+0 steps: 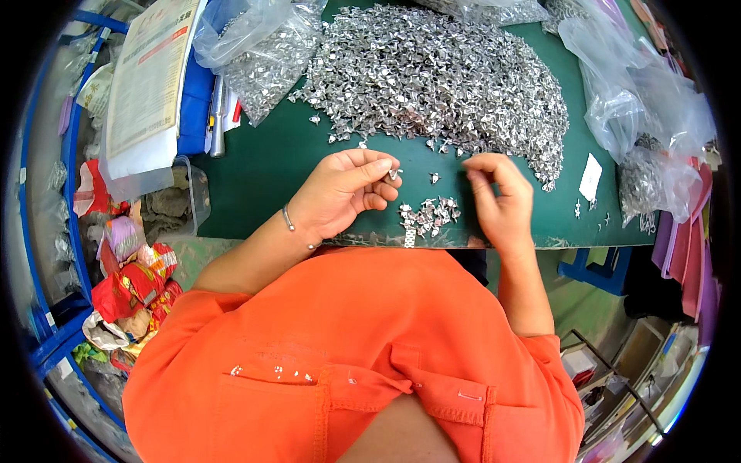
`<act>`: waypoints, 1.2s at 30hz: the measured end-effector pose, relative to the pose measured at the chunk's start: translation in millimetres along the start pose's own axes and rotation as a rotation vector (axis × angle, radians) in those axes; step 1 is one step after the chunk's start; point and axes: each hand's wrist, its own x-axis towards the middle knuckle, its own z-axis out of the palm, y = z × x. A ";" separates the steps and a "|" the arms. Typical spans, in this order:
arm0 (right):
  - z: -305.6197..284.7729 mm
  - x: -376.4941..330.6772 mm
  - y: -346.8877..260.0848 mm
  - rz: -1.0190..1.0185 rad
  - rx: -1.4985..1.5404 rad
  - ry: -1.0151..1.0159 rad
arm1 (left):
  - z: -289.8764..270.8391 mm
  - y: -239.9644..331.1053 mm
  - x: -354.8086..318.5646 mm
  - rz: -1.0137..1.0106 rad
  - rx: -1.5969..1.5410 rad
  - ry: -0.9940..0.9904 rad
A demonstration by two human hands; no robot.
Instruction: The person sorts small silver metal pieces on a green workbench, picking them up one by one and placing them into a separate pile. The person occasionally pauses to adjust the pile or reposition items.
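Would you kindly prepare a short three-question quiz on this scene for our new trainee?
1. True or false: the left hand pinches a small metal piece.

2. What colour is the tabletop?
A) white
B) green
C) yellow

3. Fill in: the small pile of metal pieces lies ____ the person's body than the large heap.

Key:
1. True; it sits at the thumb and fingertips.
2. B
3. closer to
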 end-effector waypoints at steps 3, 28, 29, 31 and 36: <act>16.5 2.7 -12.4 -0.202 -0.163 -0.084 | 1.4 -0.9 3.4 -0.006 -0.008 -0.023; -0.5 13.0 -2.5 0.081 -0.081 0.023 | 9.7 4.7 6.6 -0.046 -0.035 -0.034; -2.5 12.2 -2.7 0.109 -0.077 0.029 | 9.7 5.0 6.7 -0.047 -0.034 -0.037; 2.6 11.3 -4.9 -0.059 -0.079 0.013 | 9.5 4.6 7.1 -0.050 -0.035 -0.038; 10.3 11.8 -5.0 -0.199 -0.113 -0.213 | 10.5 6.4 7.6 -0.055 -0.047 -0.029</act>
